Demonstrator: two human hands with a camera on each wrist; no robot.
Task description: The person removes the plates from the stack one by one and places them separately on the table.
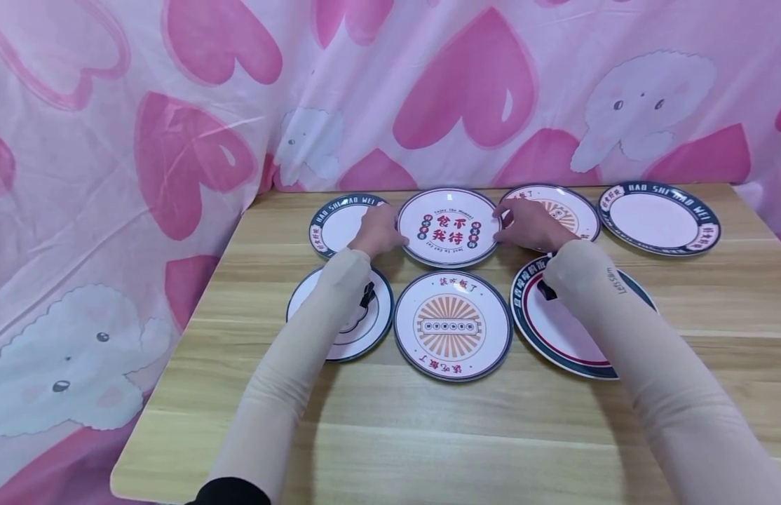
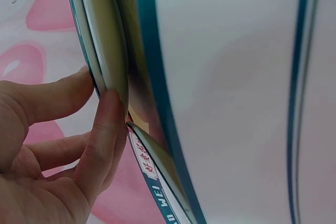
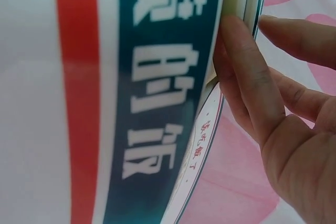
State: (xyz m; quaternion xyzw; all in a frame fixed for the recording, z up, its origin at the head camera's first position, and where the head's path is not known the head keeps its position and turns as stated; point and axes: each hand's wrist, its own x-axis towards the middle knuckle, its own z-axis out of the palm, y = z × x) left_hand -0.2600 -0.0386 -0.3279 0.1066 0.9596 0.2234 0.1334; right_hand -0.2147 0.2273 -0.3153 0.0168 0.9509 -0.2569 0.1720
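Observation:
A white plate with red characters (image 1: pixel 450 254) is in the back row, between my two hands in the head view. My left hand (image 1: pixel 378 231) pinches its left rim; in the left wrist view the thumb is at the edge and fingers lie under the plate's rim (image 2: pixel 90 35). On the opposite side my right hand (image 1: pixel 533 224) grips the rim, its fingers (image 3: pixel 244 59) beneath and its thumb at the edge. Beside the left hand lies a teal-rimmed plate (image 1: pixel 340 230). A plate with an orange sunburst (image 1: pixel 573 203) is partly covered by the right hand.
A larger teal-rimmed plate (image 1: pixel 655 219) lies at the back right. The front row has a plate (image 1: pixel 383 322) under the left forearm, a sunburst plate (image 1: pixel 453 361) in the middle and a red-ringed plate (image 1: pixel 529 308) under the right forearm. A pink heart-patterned cloth (image 1: pixel 365 84) hangs behind the wooden table (image 1: pixel 390 435).

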